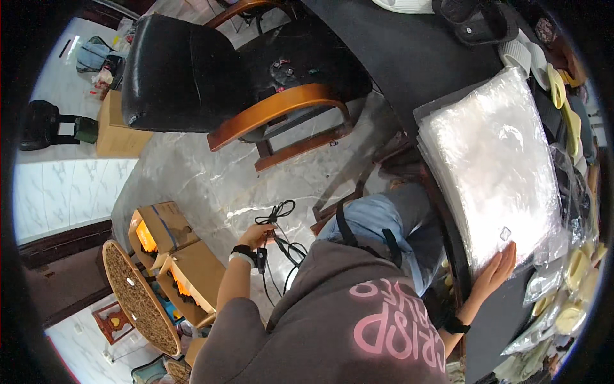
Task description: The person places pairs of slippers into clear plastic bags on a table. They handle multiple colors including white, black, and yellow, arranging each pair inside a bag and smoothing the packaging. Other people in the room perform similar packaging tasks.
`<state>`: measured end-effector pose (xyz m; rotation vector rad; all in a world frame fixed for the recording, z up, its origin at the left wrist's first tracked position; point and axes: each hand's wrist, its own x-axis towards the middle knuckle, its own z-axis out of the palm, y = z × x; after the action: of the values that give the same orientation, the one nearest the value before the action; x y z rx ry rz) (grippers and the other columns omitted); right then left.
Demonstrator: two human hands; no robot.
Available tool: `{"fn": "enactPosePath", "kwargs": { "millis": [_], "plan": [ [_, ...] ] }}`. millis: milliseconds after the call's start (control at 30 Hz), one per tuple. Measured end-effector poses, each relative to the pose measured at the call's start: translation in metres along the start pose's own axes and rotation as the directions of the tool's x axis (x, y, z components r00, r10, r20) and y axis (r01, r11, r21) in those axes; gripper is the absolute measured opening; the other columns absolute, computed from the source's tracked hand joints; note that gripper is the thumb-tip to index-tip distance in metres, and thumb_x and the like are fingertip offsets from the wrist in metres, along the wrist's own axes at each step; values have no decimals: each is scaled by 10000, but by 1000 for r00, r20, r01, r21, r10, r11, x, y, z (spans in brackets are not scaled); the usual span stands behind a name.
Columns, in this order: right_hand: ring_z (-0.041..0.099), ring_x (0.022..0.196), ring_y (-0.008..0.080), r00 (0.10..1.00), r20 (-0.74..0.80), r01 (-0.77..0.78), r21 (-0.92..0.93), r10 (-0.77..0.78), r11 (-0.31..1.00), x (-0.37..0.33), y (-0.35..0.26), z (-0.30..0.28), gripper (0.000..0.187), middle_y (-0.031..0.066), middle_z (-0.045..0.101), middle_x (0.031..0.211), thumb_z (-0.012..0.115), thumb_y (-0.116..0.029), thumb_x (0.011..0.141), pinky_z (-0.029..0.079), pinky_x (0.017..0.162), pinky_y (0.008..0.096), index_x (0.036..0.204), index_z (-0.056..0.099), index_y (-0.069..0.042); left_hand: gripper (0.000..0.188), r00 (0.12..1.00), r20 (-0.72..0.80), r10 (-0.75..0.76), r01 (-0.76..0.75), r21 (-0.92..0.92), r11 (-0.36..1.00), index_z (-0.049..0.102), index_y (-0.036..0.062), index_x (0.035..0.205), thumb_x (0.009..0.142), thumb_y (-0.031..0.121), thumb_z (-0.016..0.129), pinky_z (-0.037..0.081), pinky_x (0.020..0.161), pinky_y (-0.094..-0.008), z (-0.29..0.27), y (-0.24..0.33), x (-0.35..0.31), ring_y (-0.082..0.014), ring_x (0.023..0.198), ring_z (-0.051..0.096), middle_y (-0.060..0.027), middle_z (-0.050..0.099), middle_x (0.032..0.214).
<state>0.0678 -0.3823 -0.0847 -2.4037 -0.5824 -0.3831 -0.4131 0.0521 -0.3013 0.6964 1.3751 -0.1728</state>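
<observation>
Black tabletop (400, 57) partly hidden by plastic bags (495, 166) under right hand (495, 272).

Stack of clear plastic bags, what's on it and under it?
On top, your right hand lies at the lower end, near a small diamond-shaped mark. Under the stack is the black table; the surface it covers is hidden.

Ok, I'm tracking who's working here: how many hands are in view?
2: the left hand holds the black cable; the right hand rests on the stack of clear plastic bags. No others show.
</observation>
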Motion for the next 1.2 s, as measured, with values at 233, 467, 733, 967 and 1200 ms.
{"fn": "enactPosePath", "kwargs": {
  "millis": [233, 467, 733, 967, 1200],
  "plan": [
    [489, 1305, 334, 999, -29, 22, -14, -22, 1000, -2, 2, -1, 409, 215, 473, 1411, 458, -151, 1032, 410, 1086, 432, 1387, 486, 49, 469, 953, -301, -41, 241, 665, 707, 663, -79, 874, 818, 374, 768, 508, 416, -358, -22, -18, 2, -253, 496, 675, -150, 681, 686],
    [493, 1276, 368, 998, -30, 58, -129, -62, 990, -3, -5, -1, 403, 229, 530, 1380, 494, -176, 1004, 367, 1076, 460, 1340, 544, 41, 769, 851, -291, 437, 61, 882, 468, 542, -79, 1254, 732, 417, 814, 496, 951, -437, -70, 12, 20, -408, 1155, 599, -303, 609, 1231],
    [495, 1256, 379, 994, -92, -79, -133, 67, 988, 1, -36, -8, 430, 239, 536, 1341, 557, -125, 923, 383, 1058, 470, 1332, 546, 6, 507, 285, 383, 878, -667, 737, -105, 532, -12, 1330, 882, 165, 690, 444, 1016, -419, 159, 257, -74, -375, 1193, 559, -220, 593, 1263],
    [504, 1217, 385, 986, -158, -65, -54, 55, 996, 8, -45, -9, 410, 197, 544, 1306, 611, -118, 877, 400, 1011, 465, 1270, 567, -12, 451, -245, 925, 290, -639, 71, -766, 575, 6, 1266, 852, 130, 704, 399, 1052, -453, 424, 329, -255, -386, 1224, 521, -201, 555, 1324],
    [492, 1233, 361, 977, -176, -123, -13, 119, 992, -1, -40, -16, 426, 177, 543, 1311, 623, -200, 891, 391, 1034, 466, 1279, 563, -34, 542, -184, 982, -38, -505, -128, -853, 534, 56, 1352, 904, 346, 629, 265, 1108, -601, 536, 262, -209, -403, 1341, 423, -193, 493, 1423]
  ]
}}
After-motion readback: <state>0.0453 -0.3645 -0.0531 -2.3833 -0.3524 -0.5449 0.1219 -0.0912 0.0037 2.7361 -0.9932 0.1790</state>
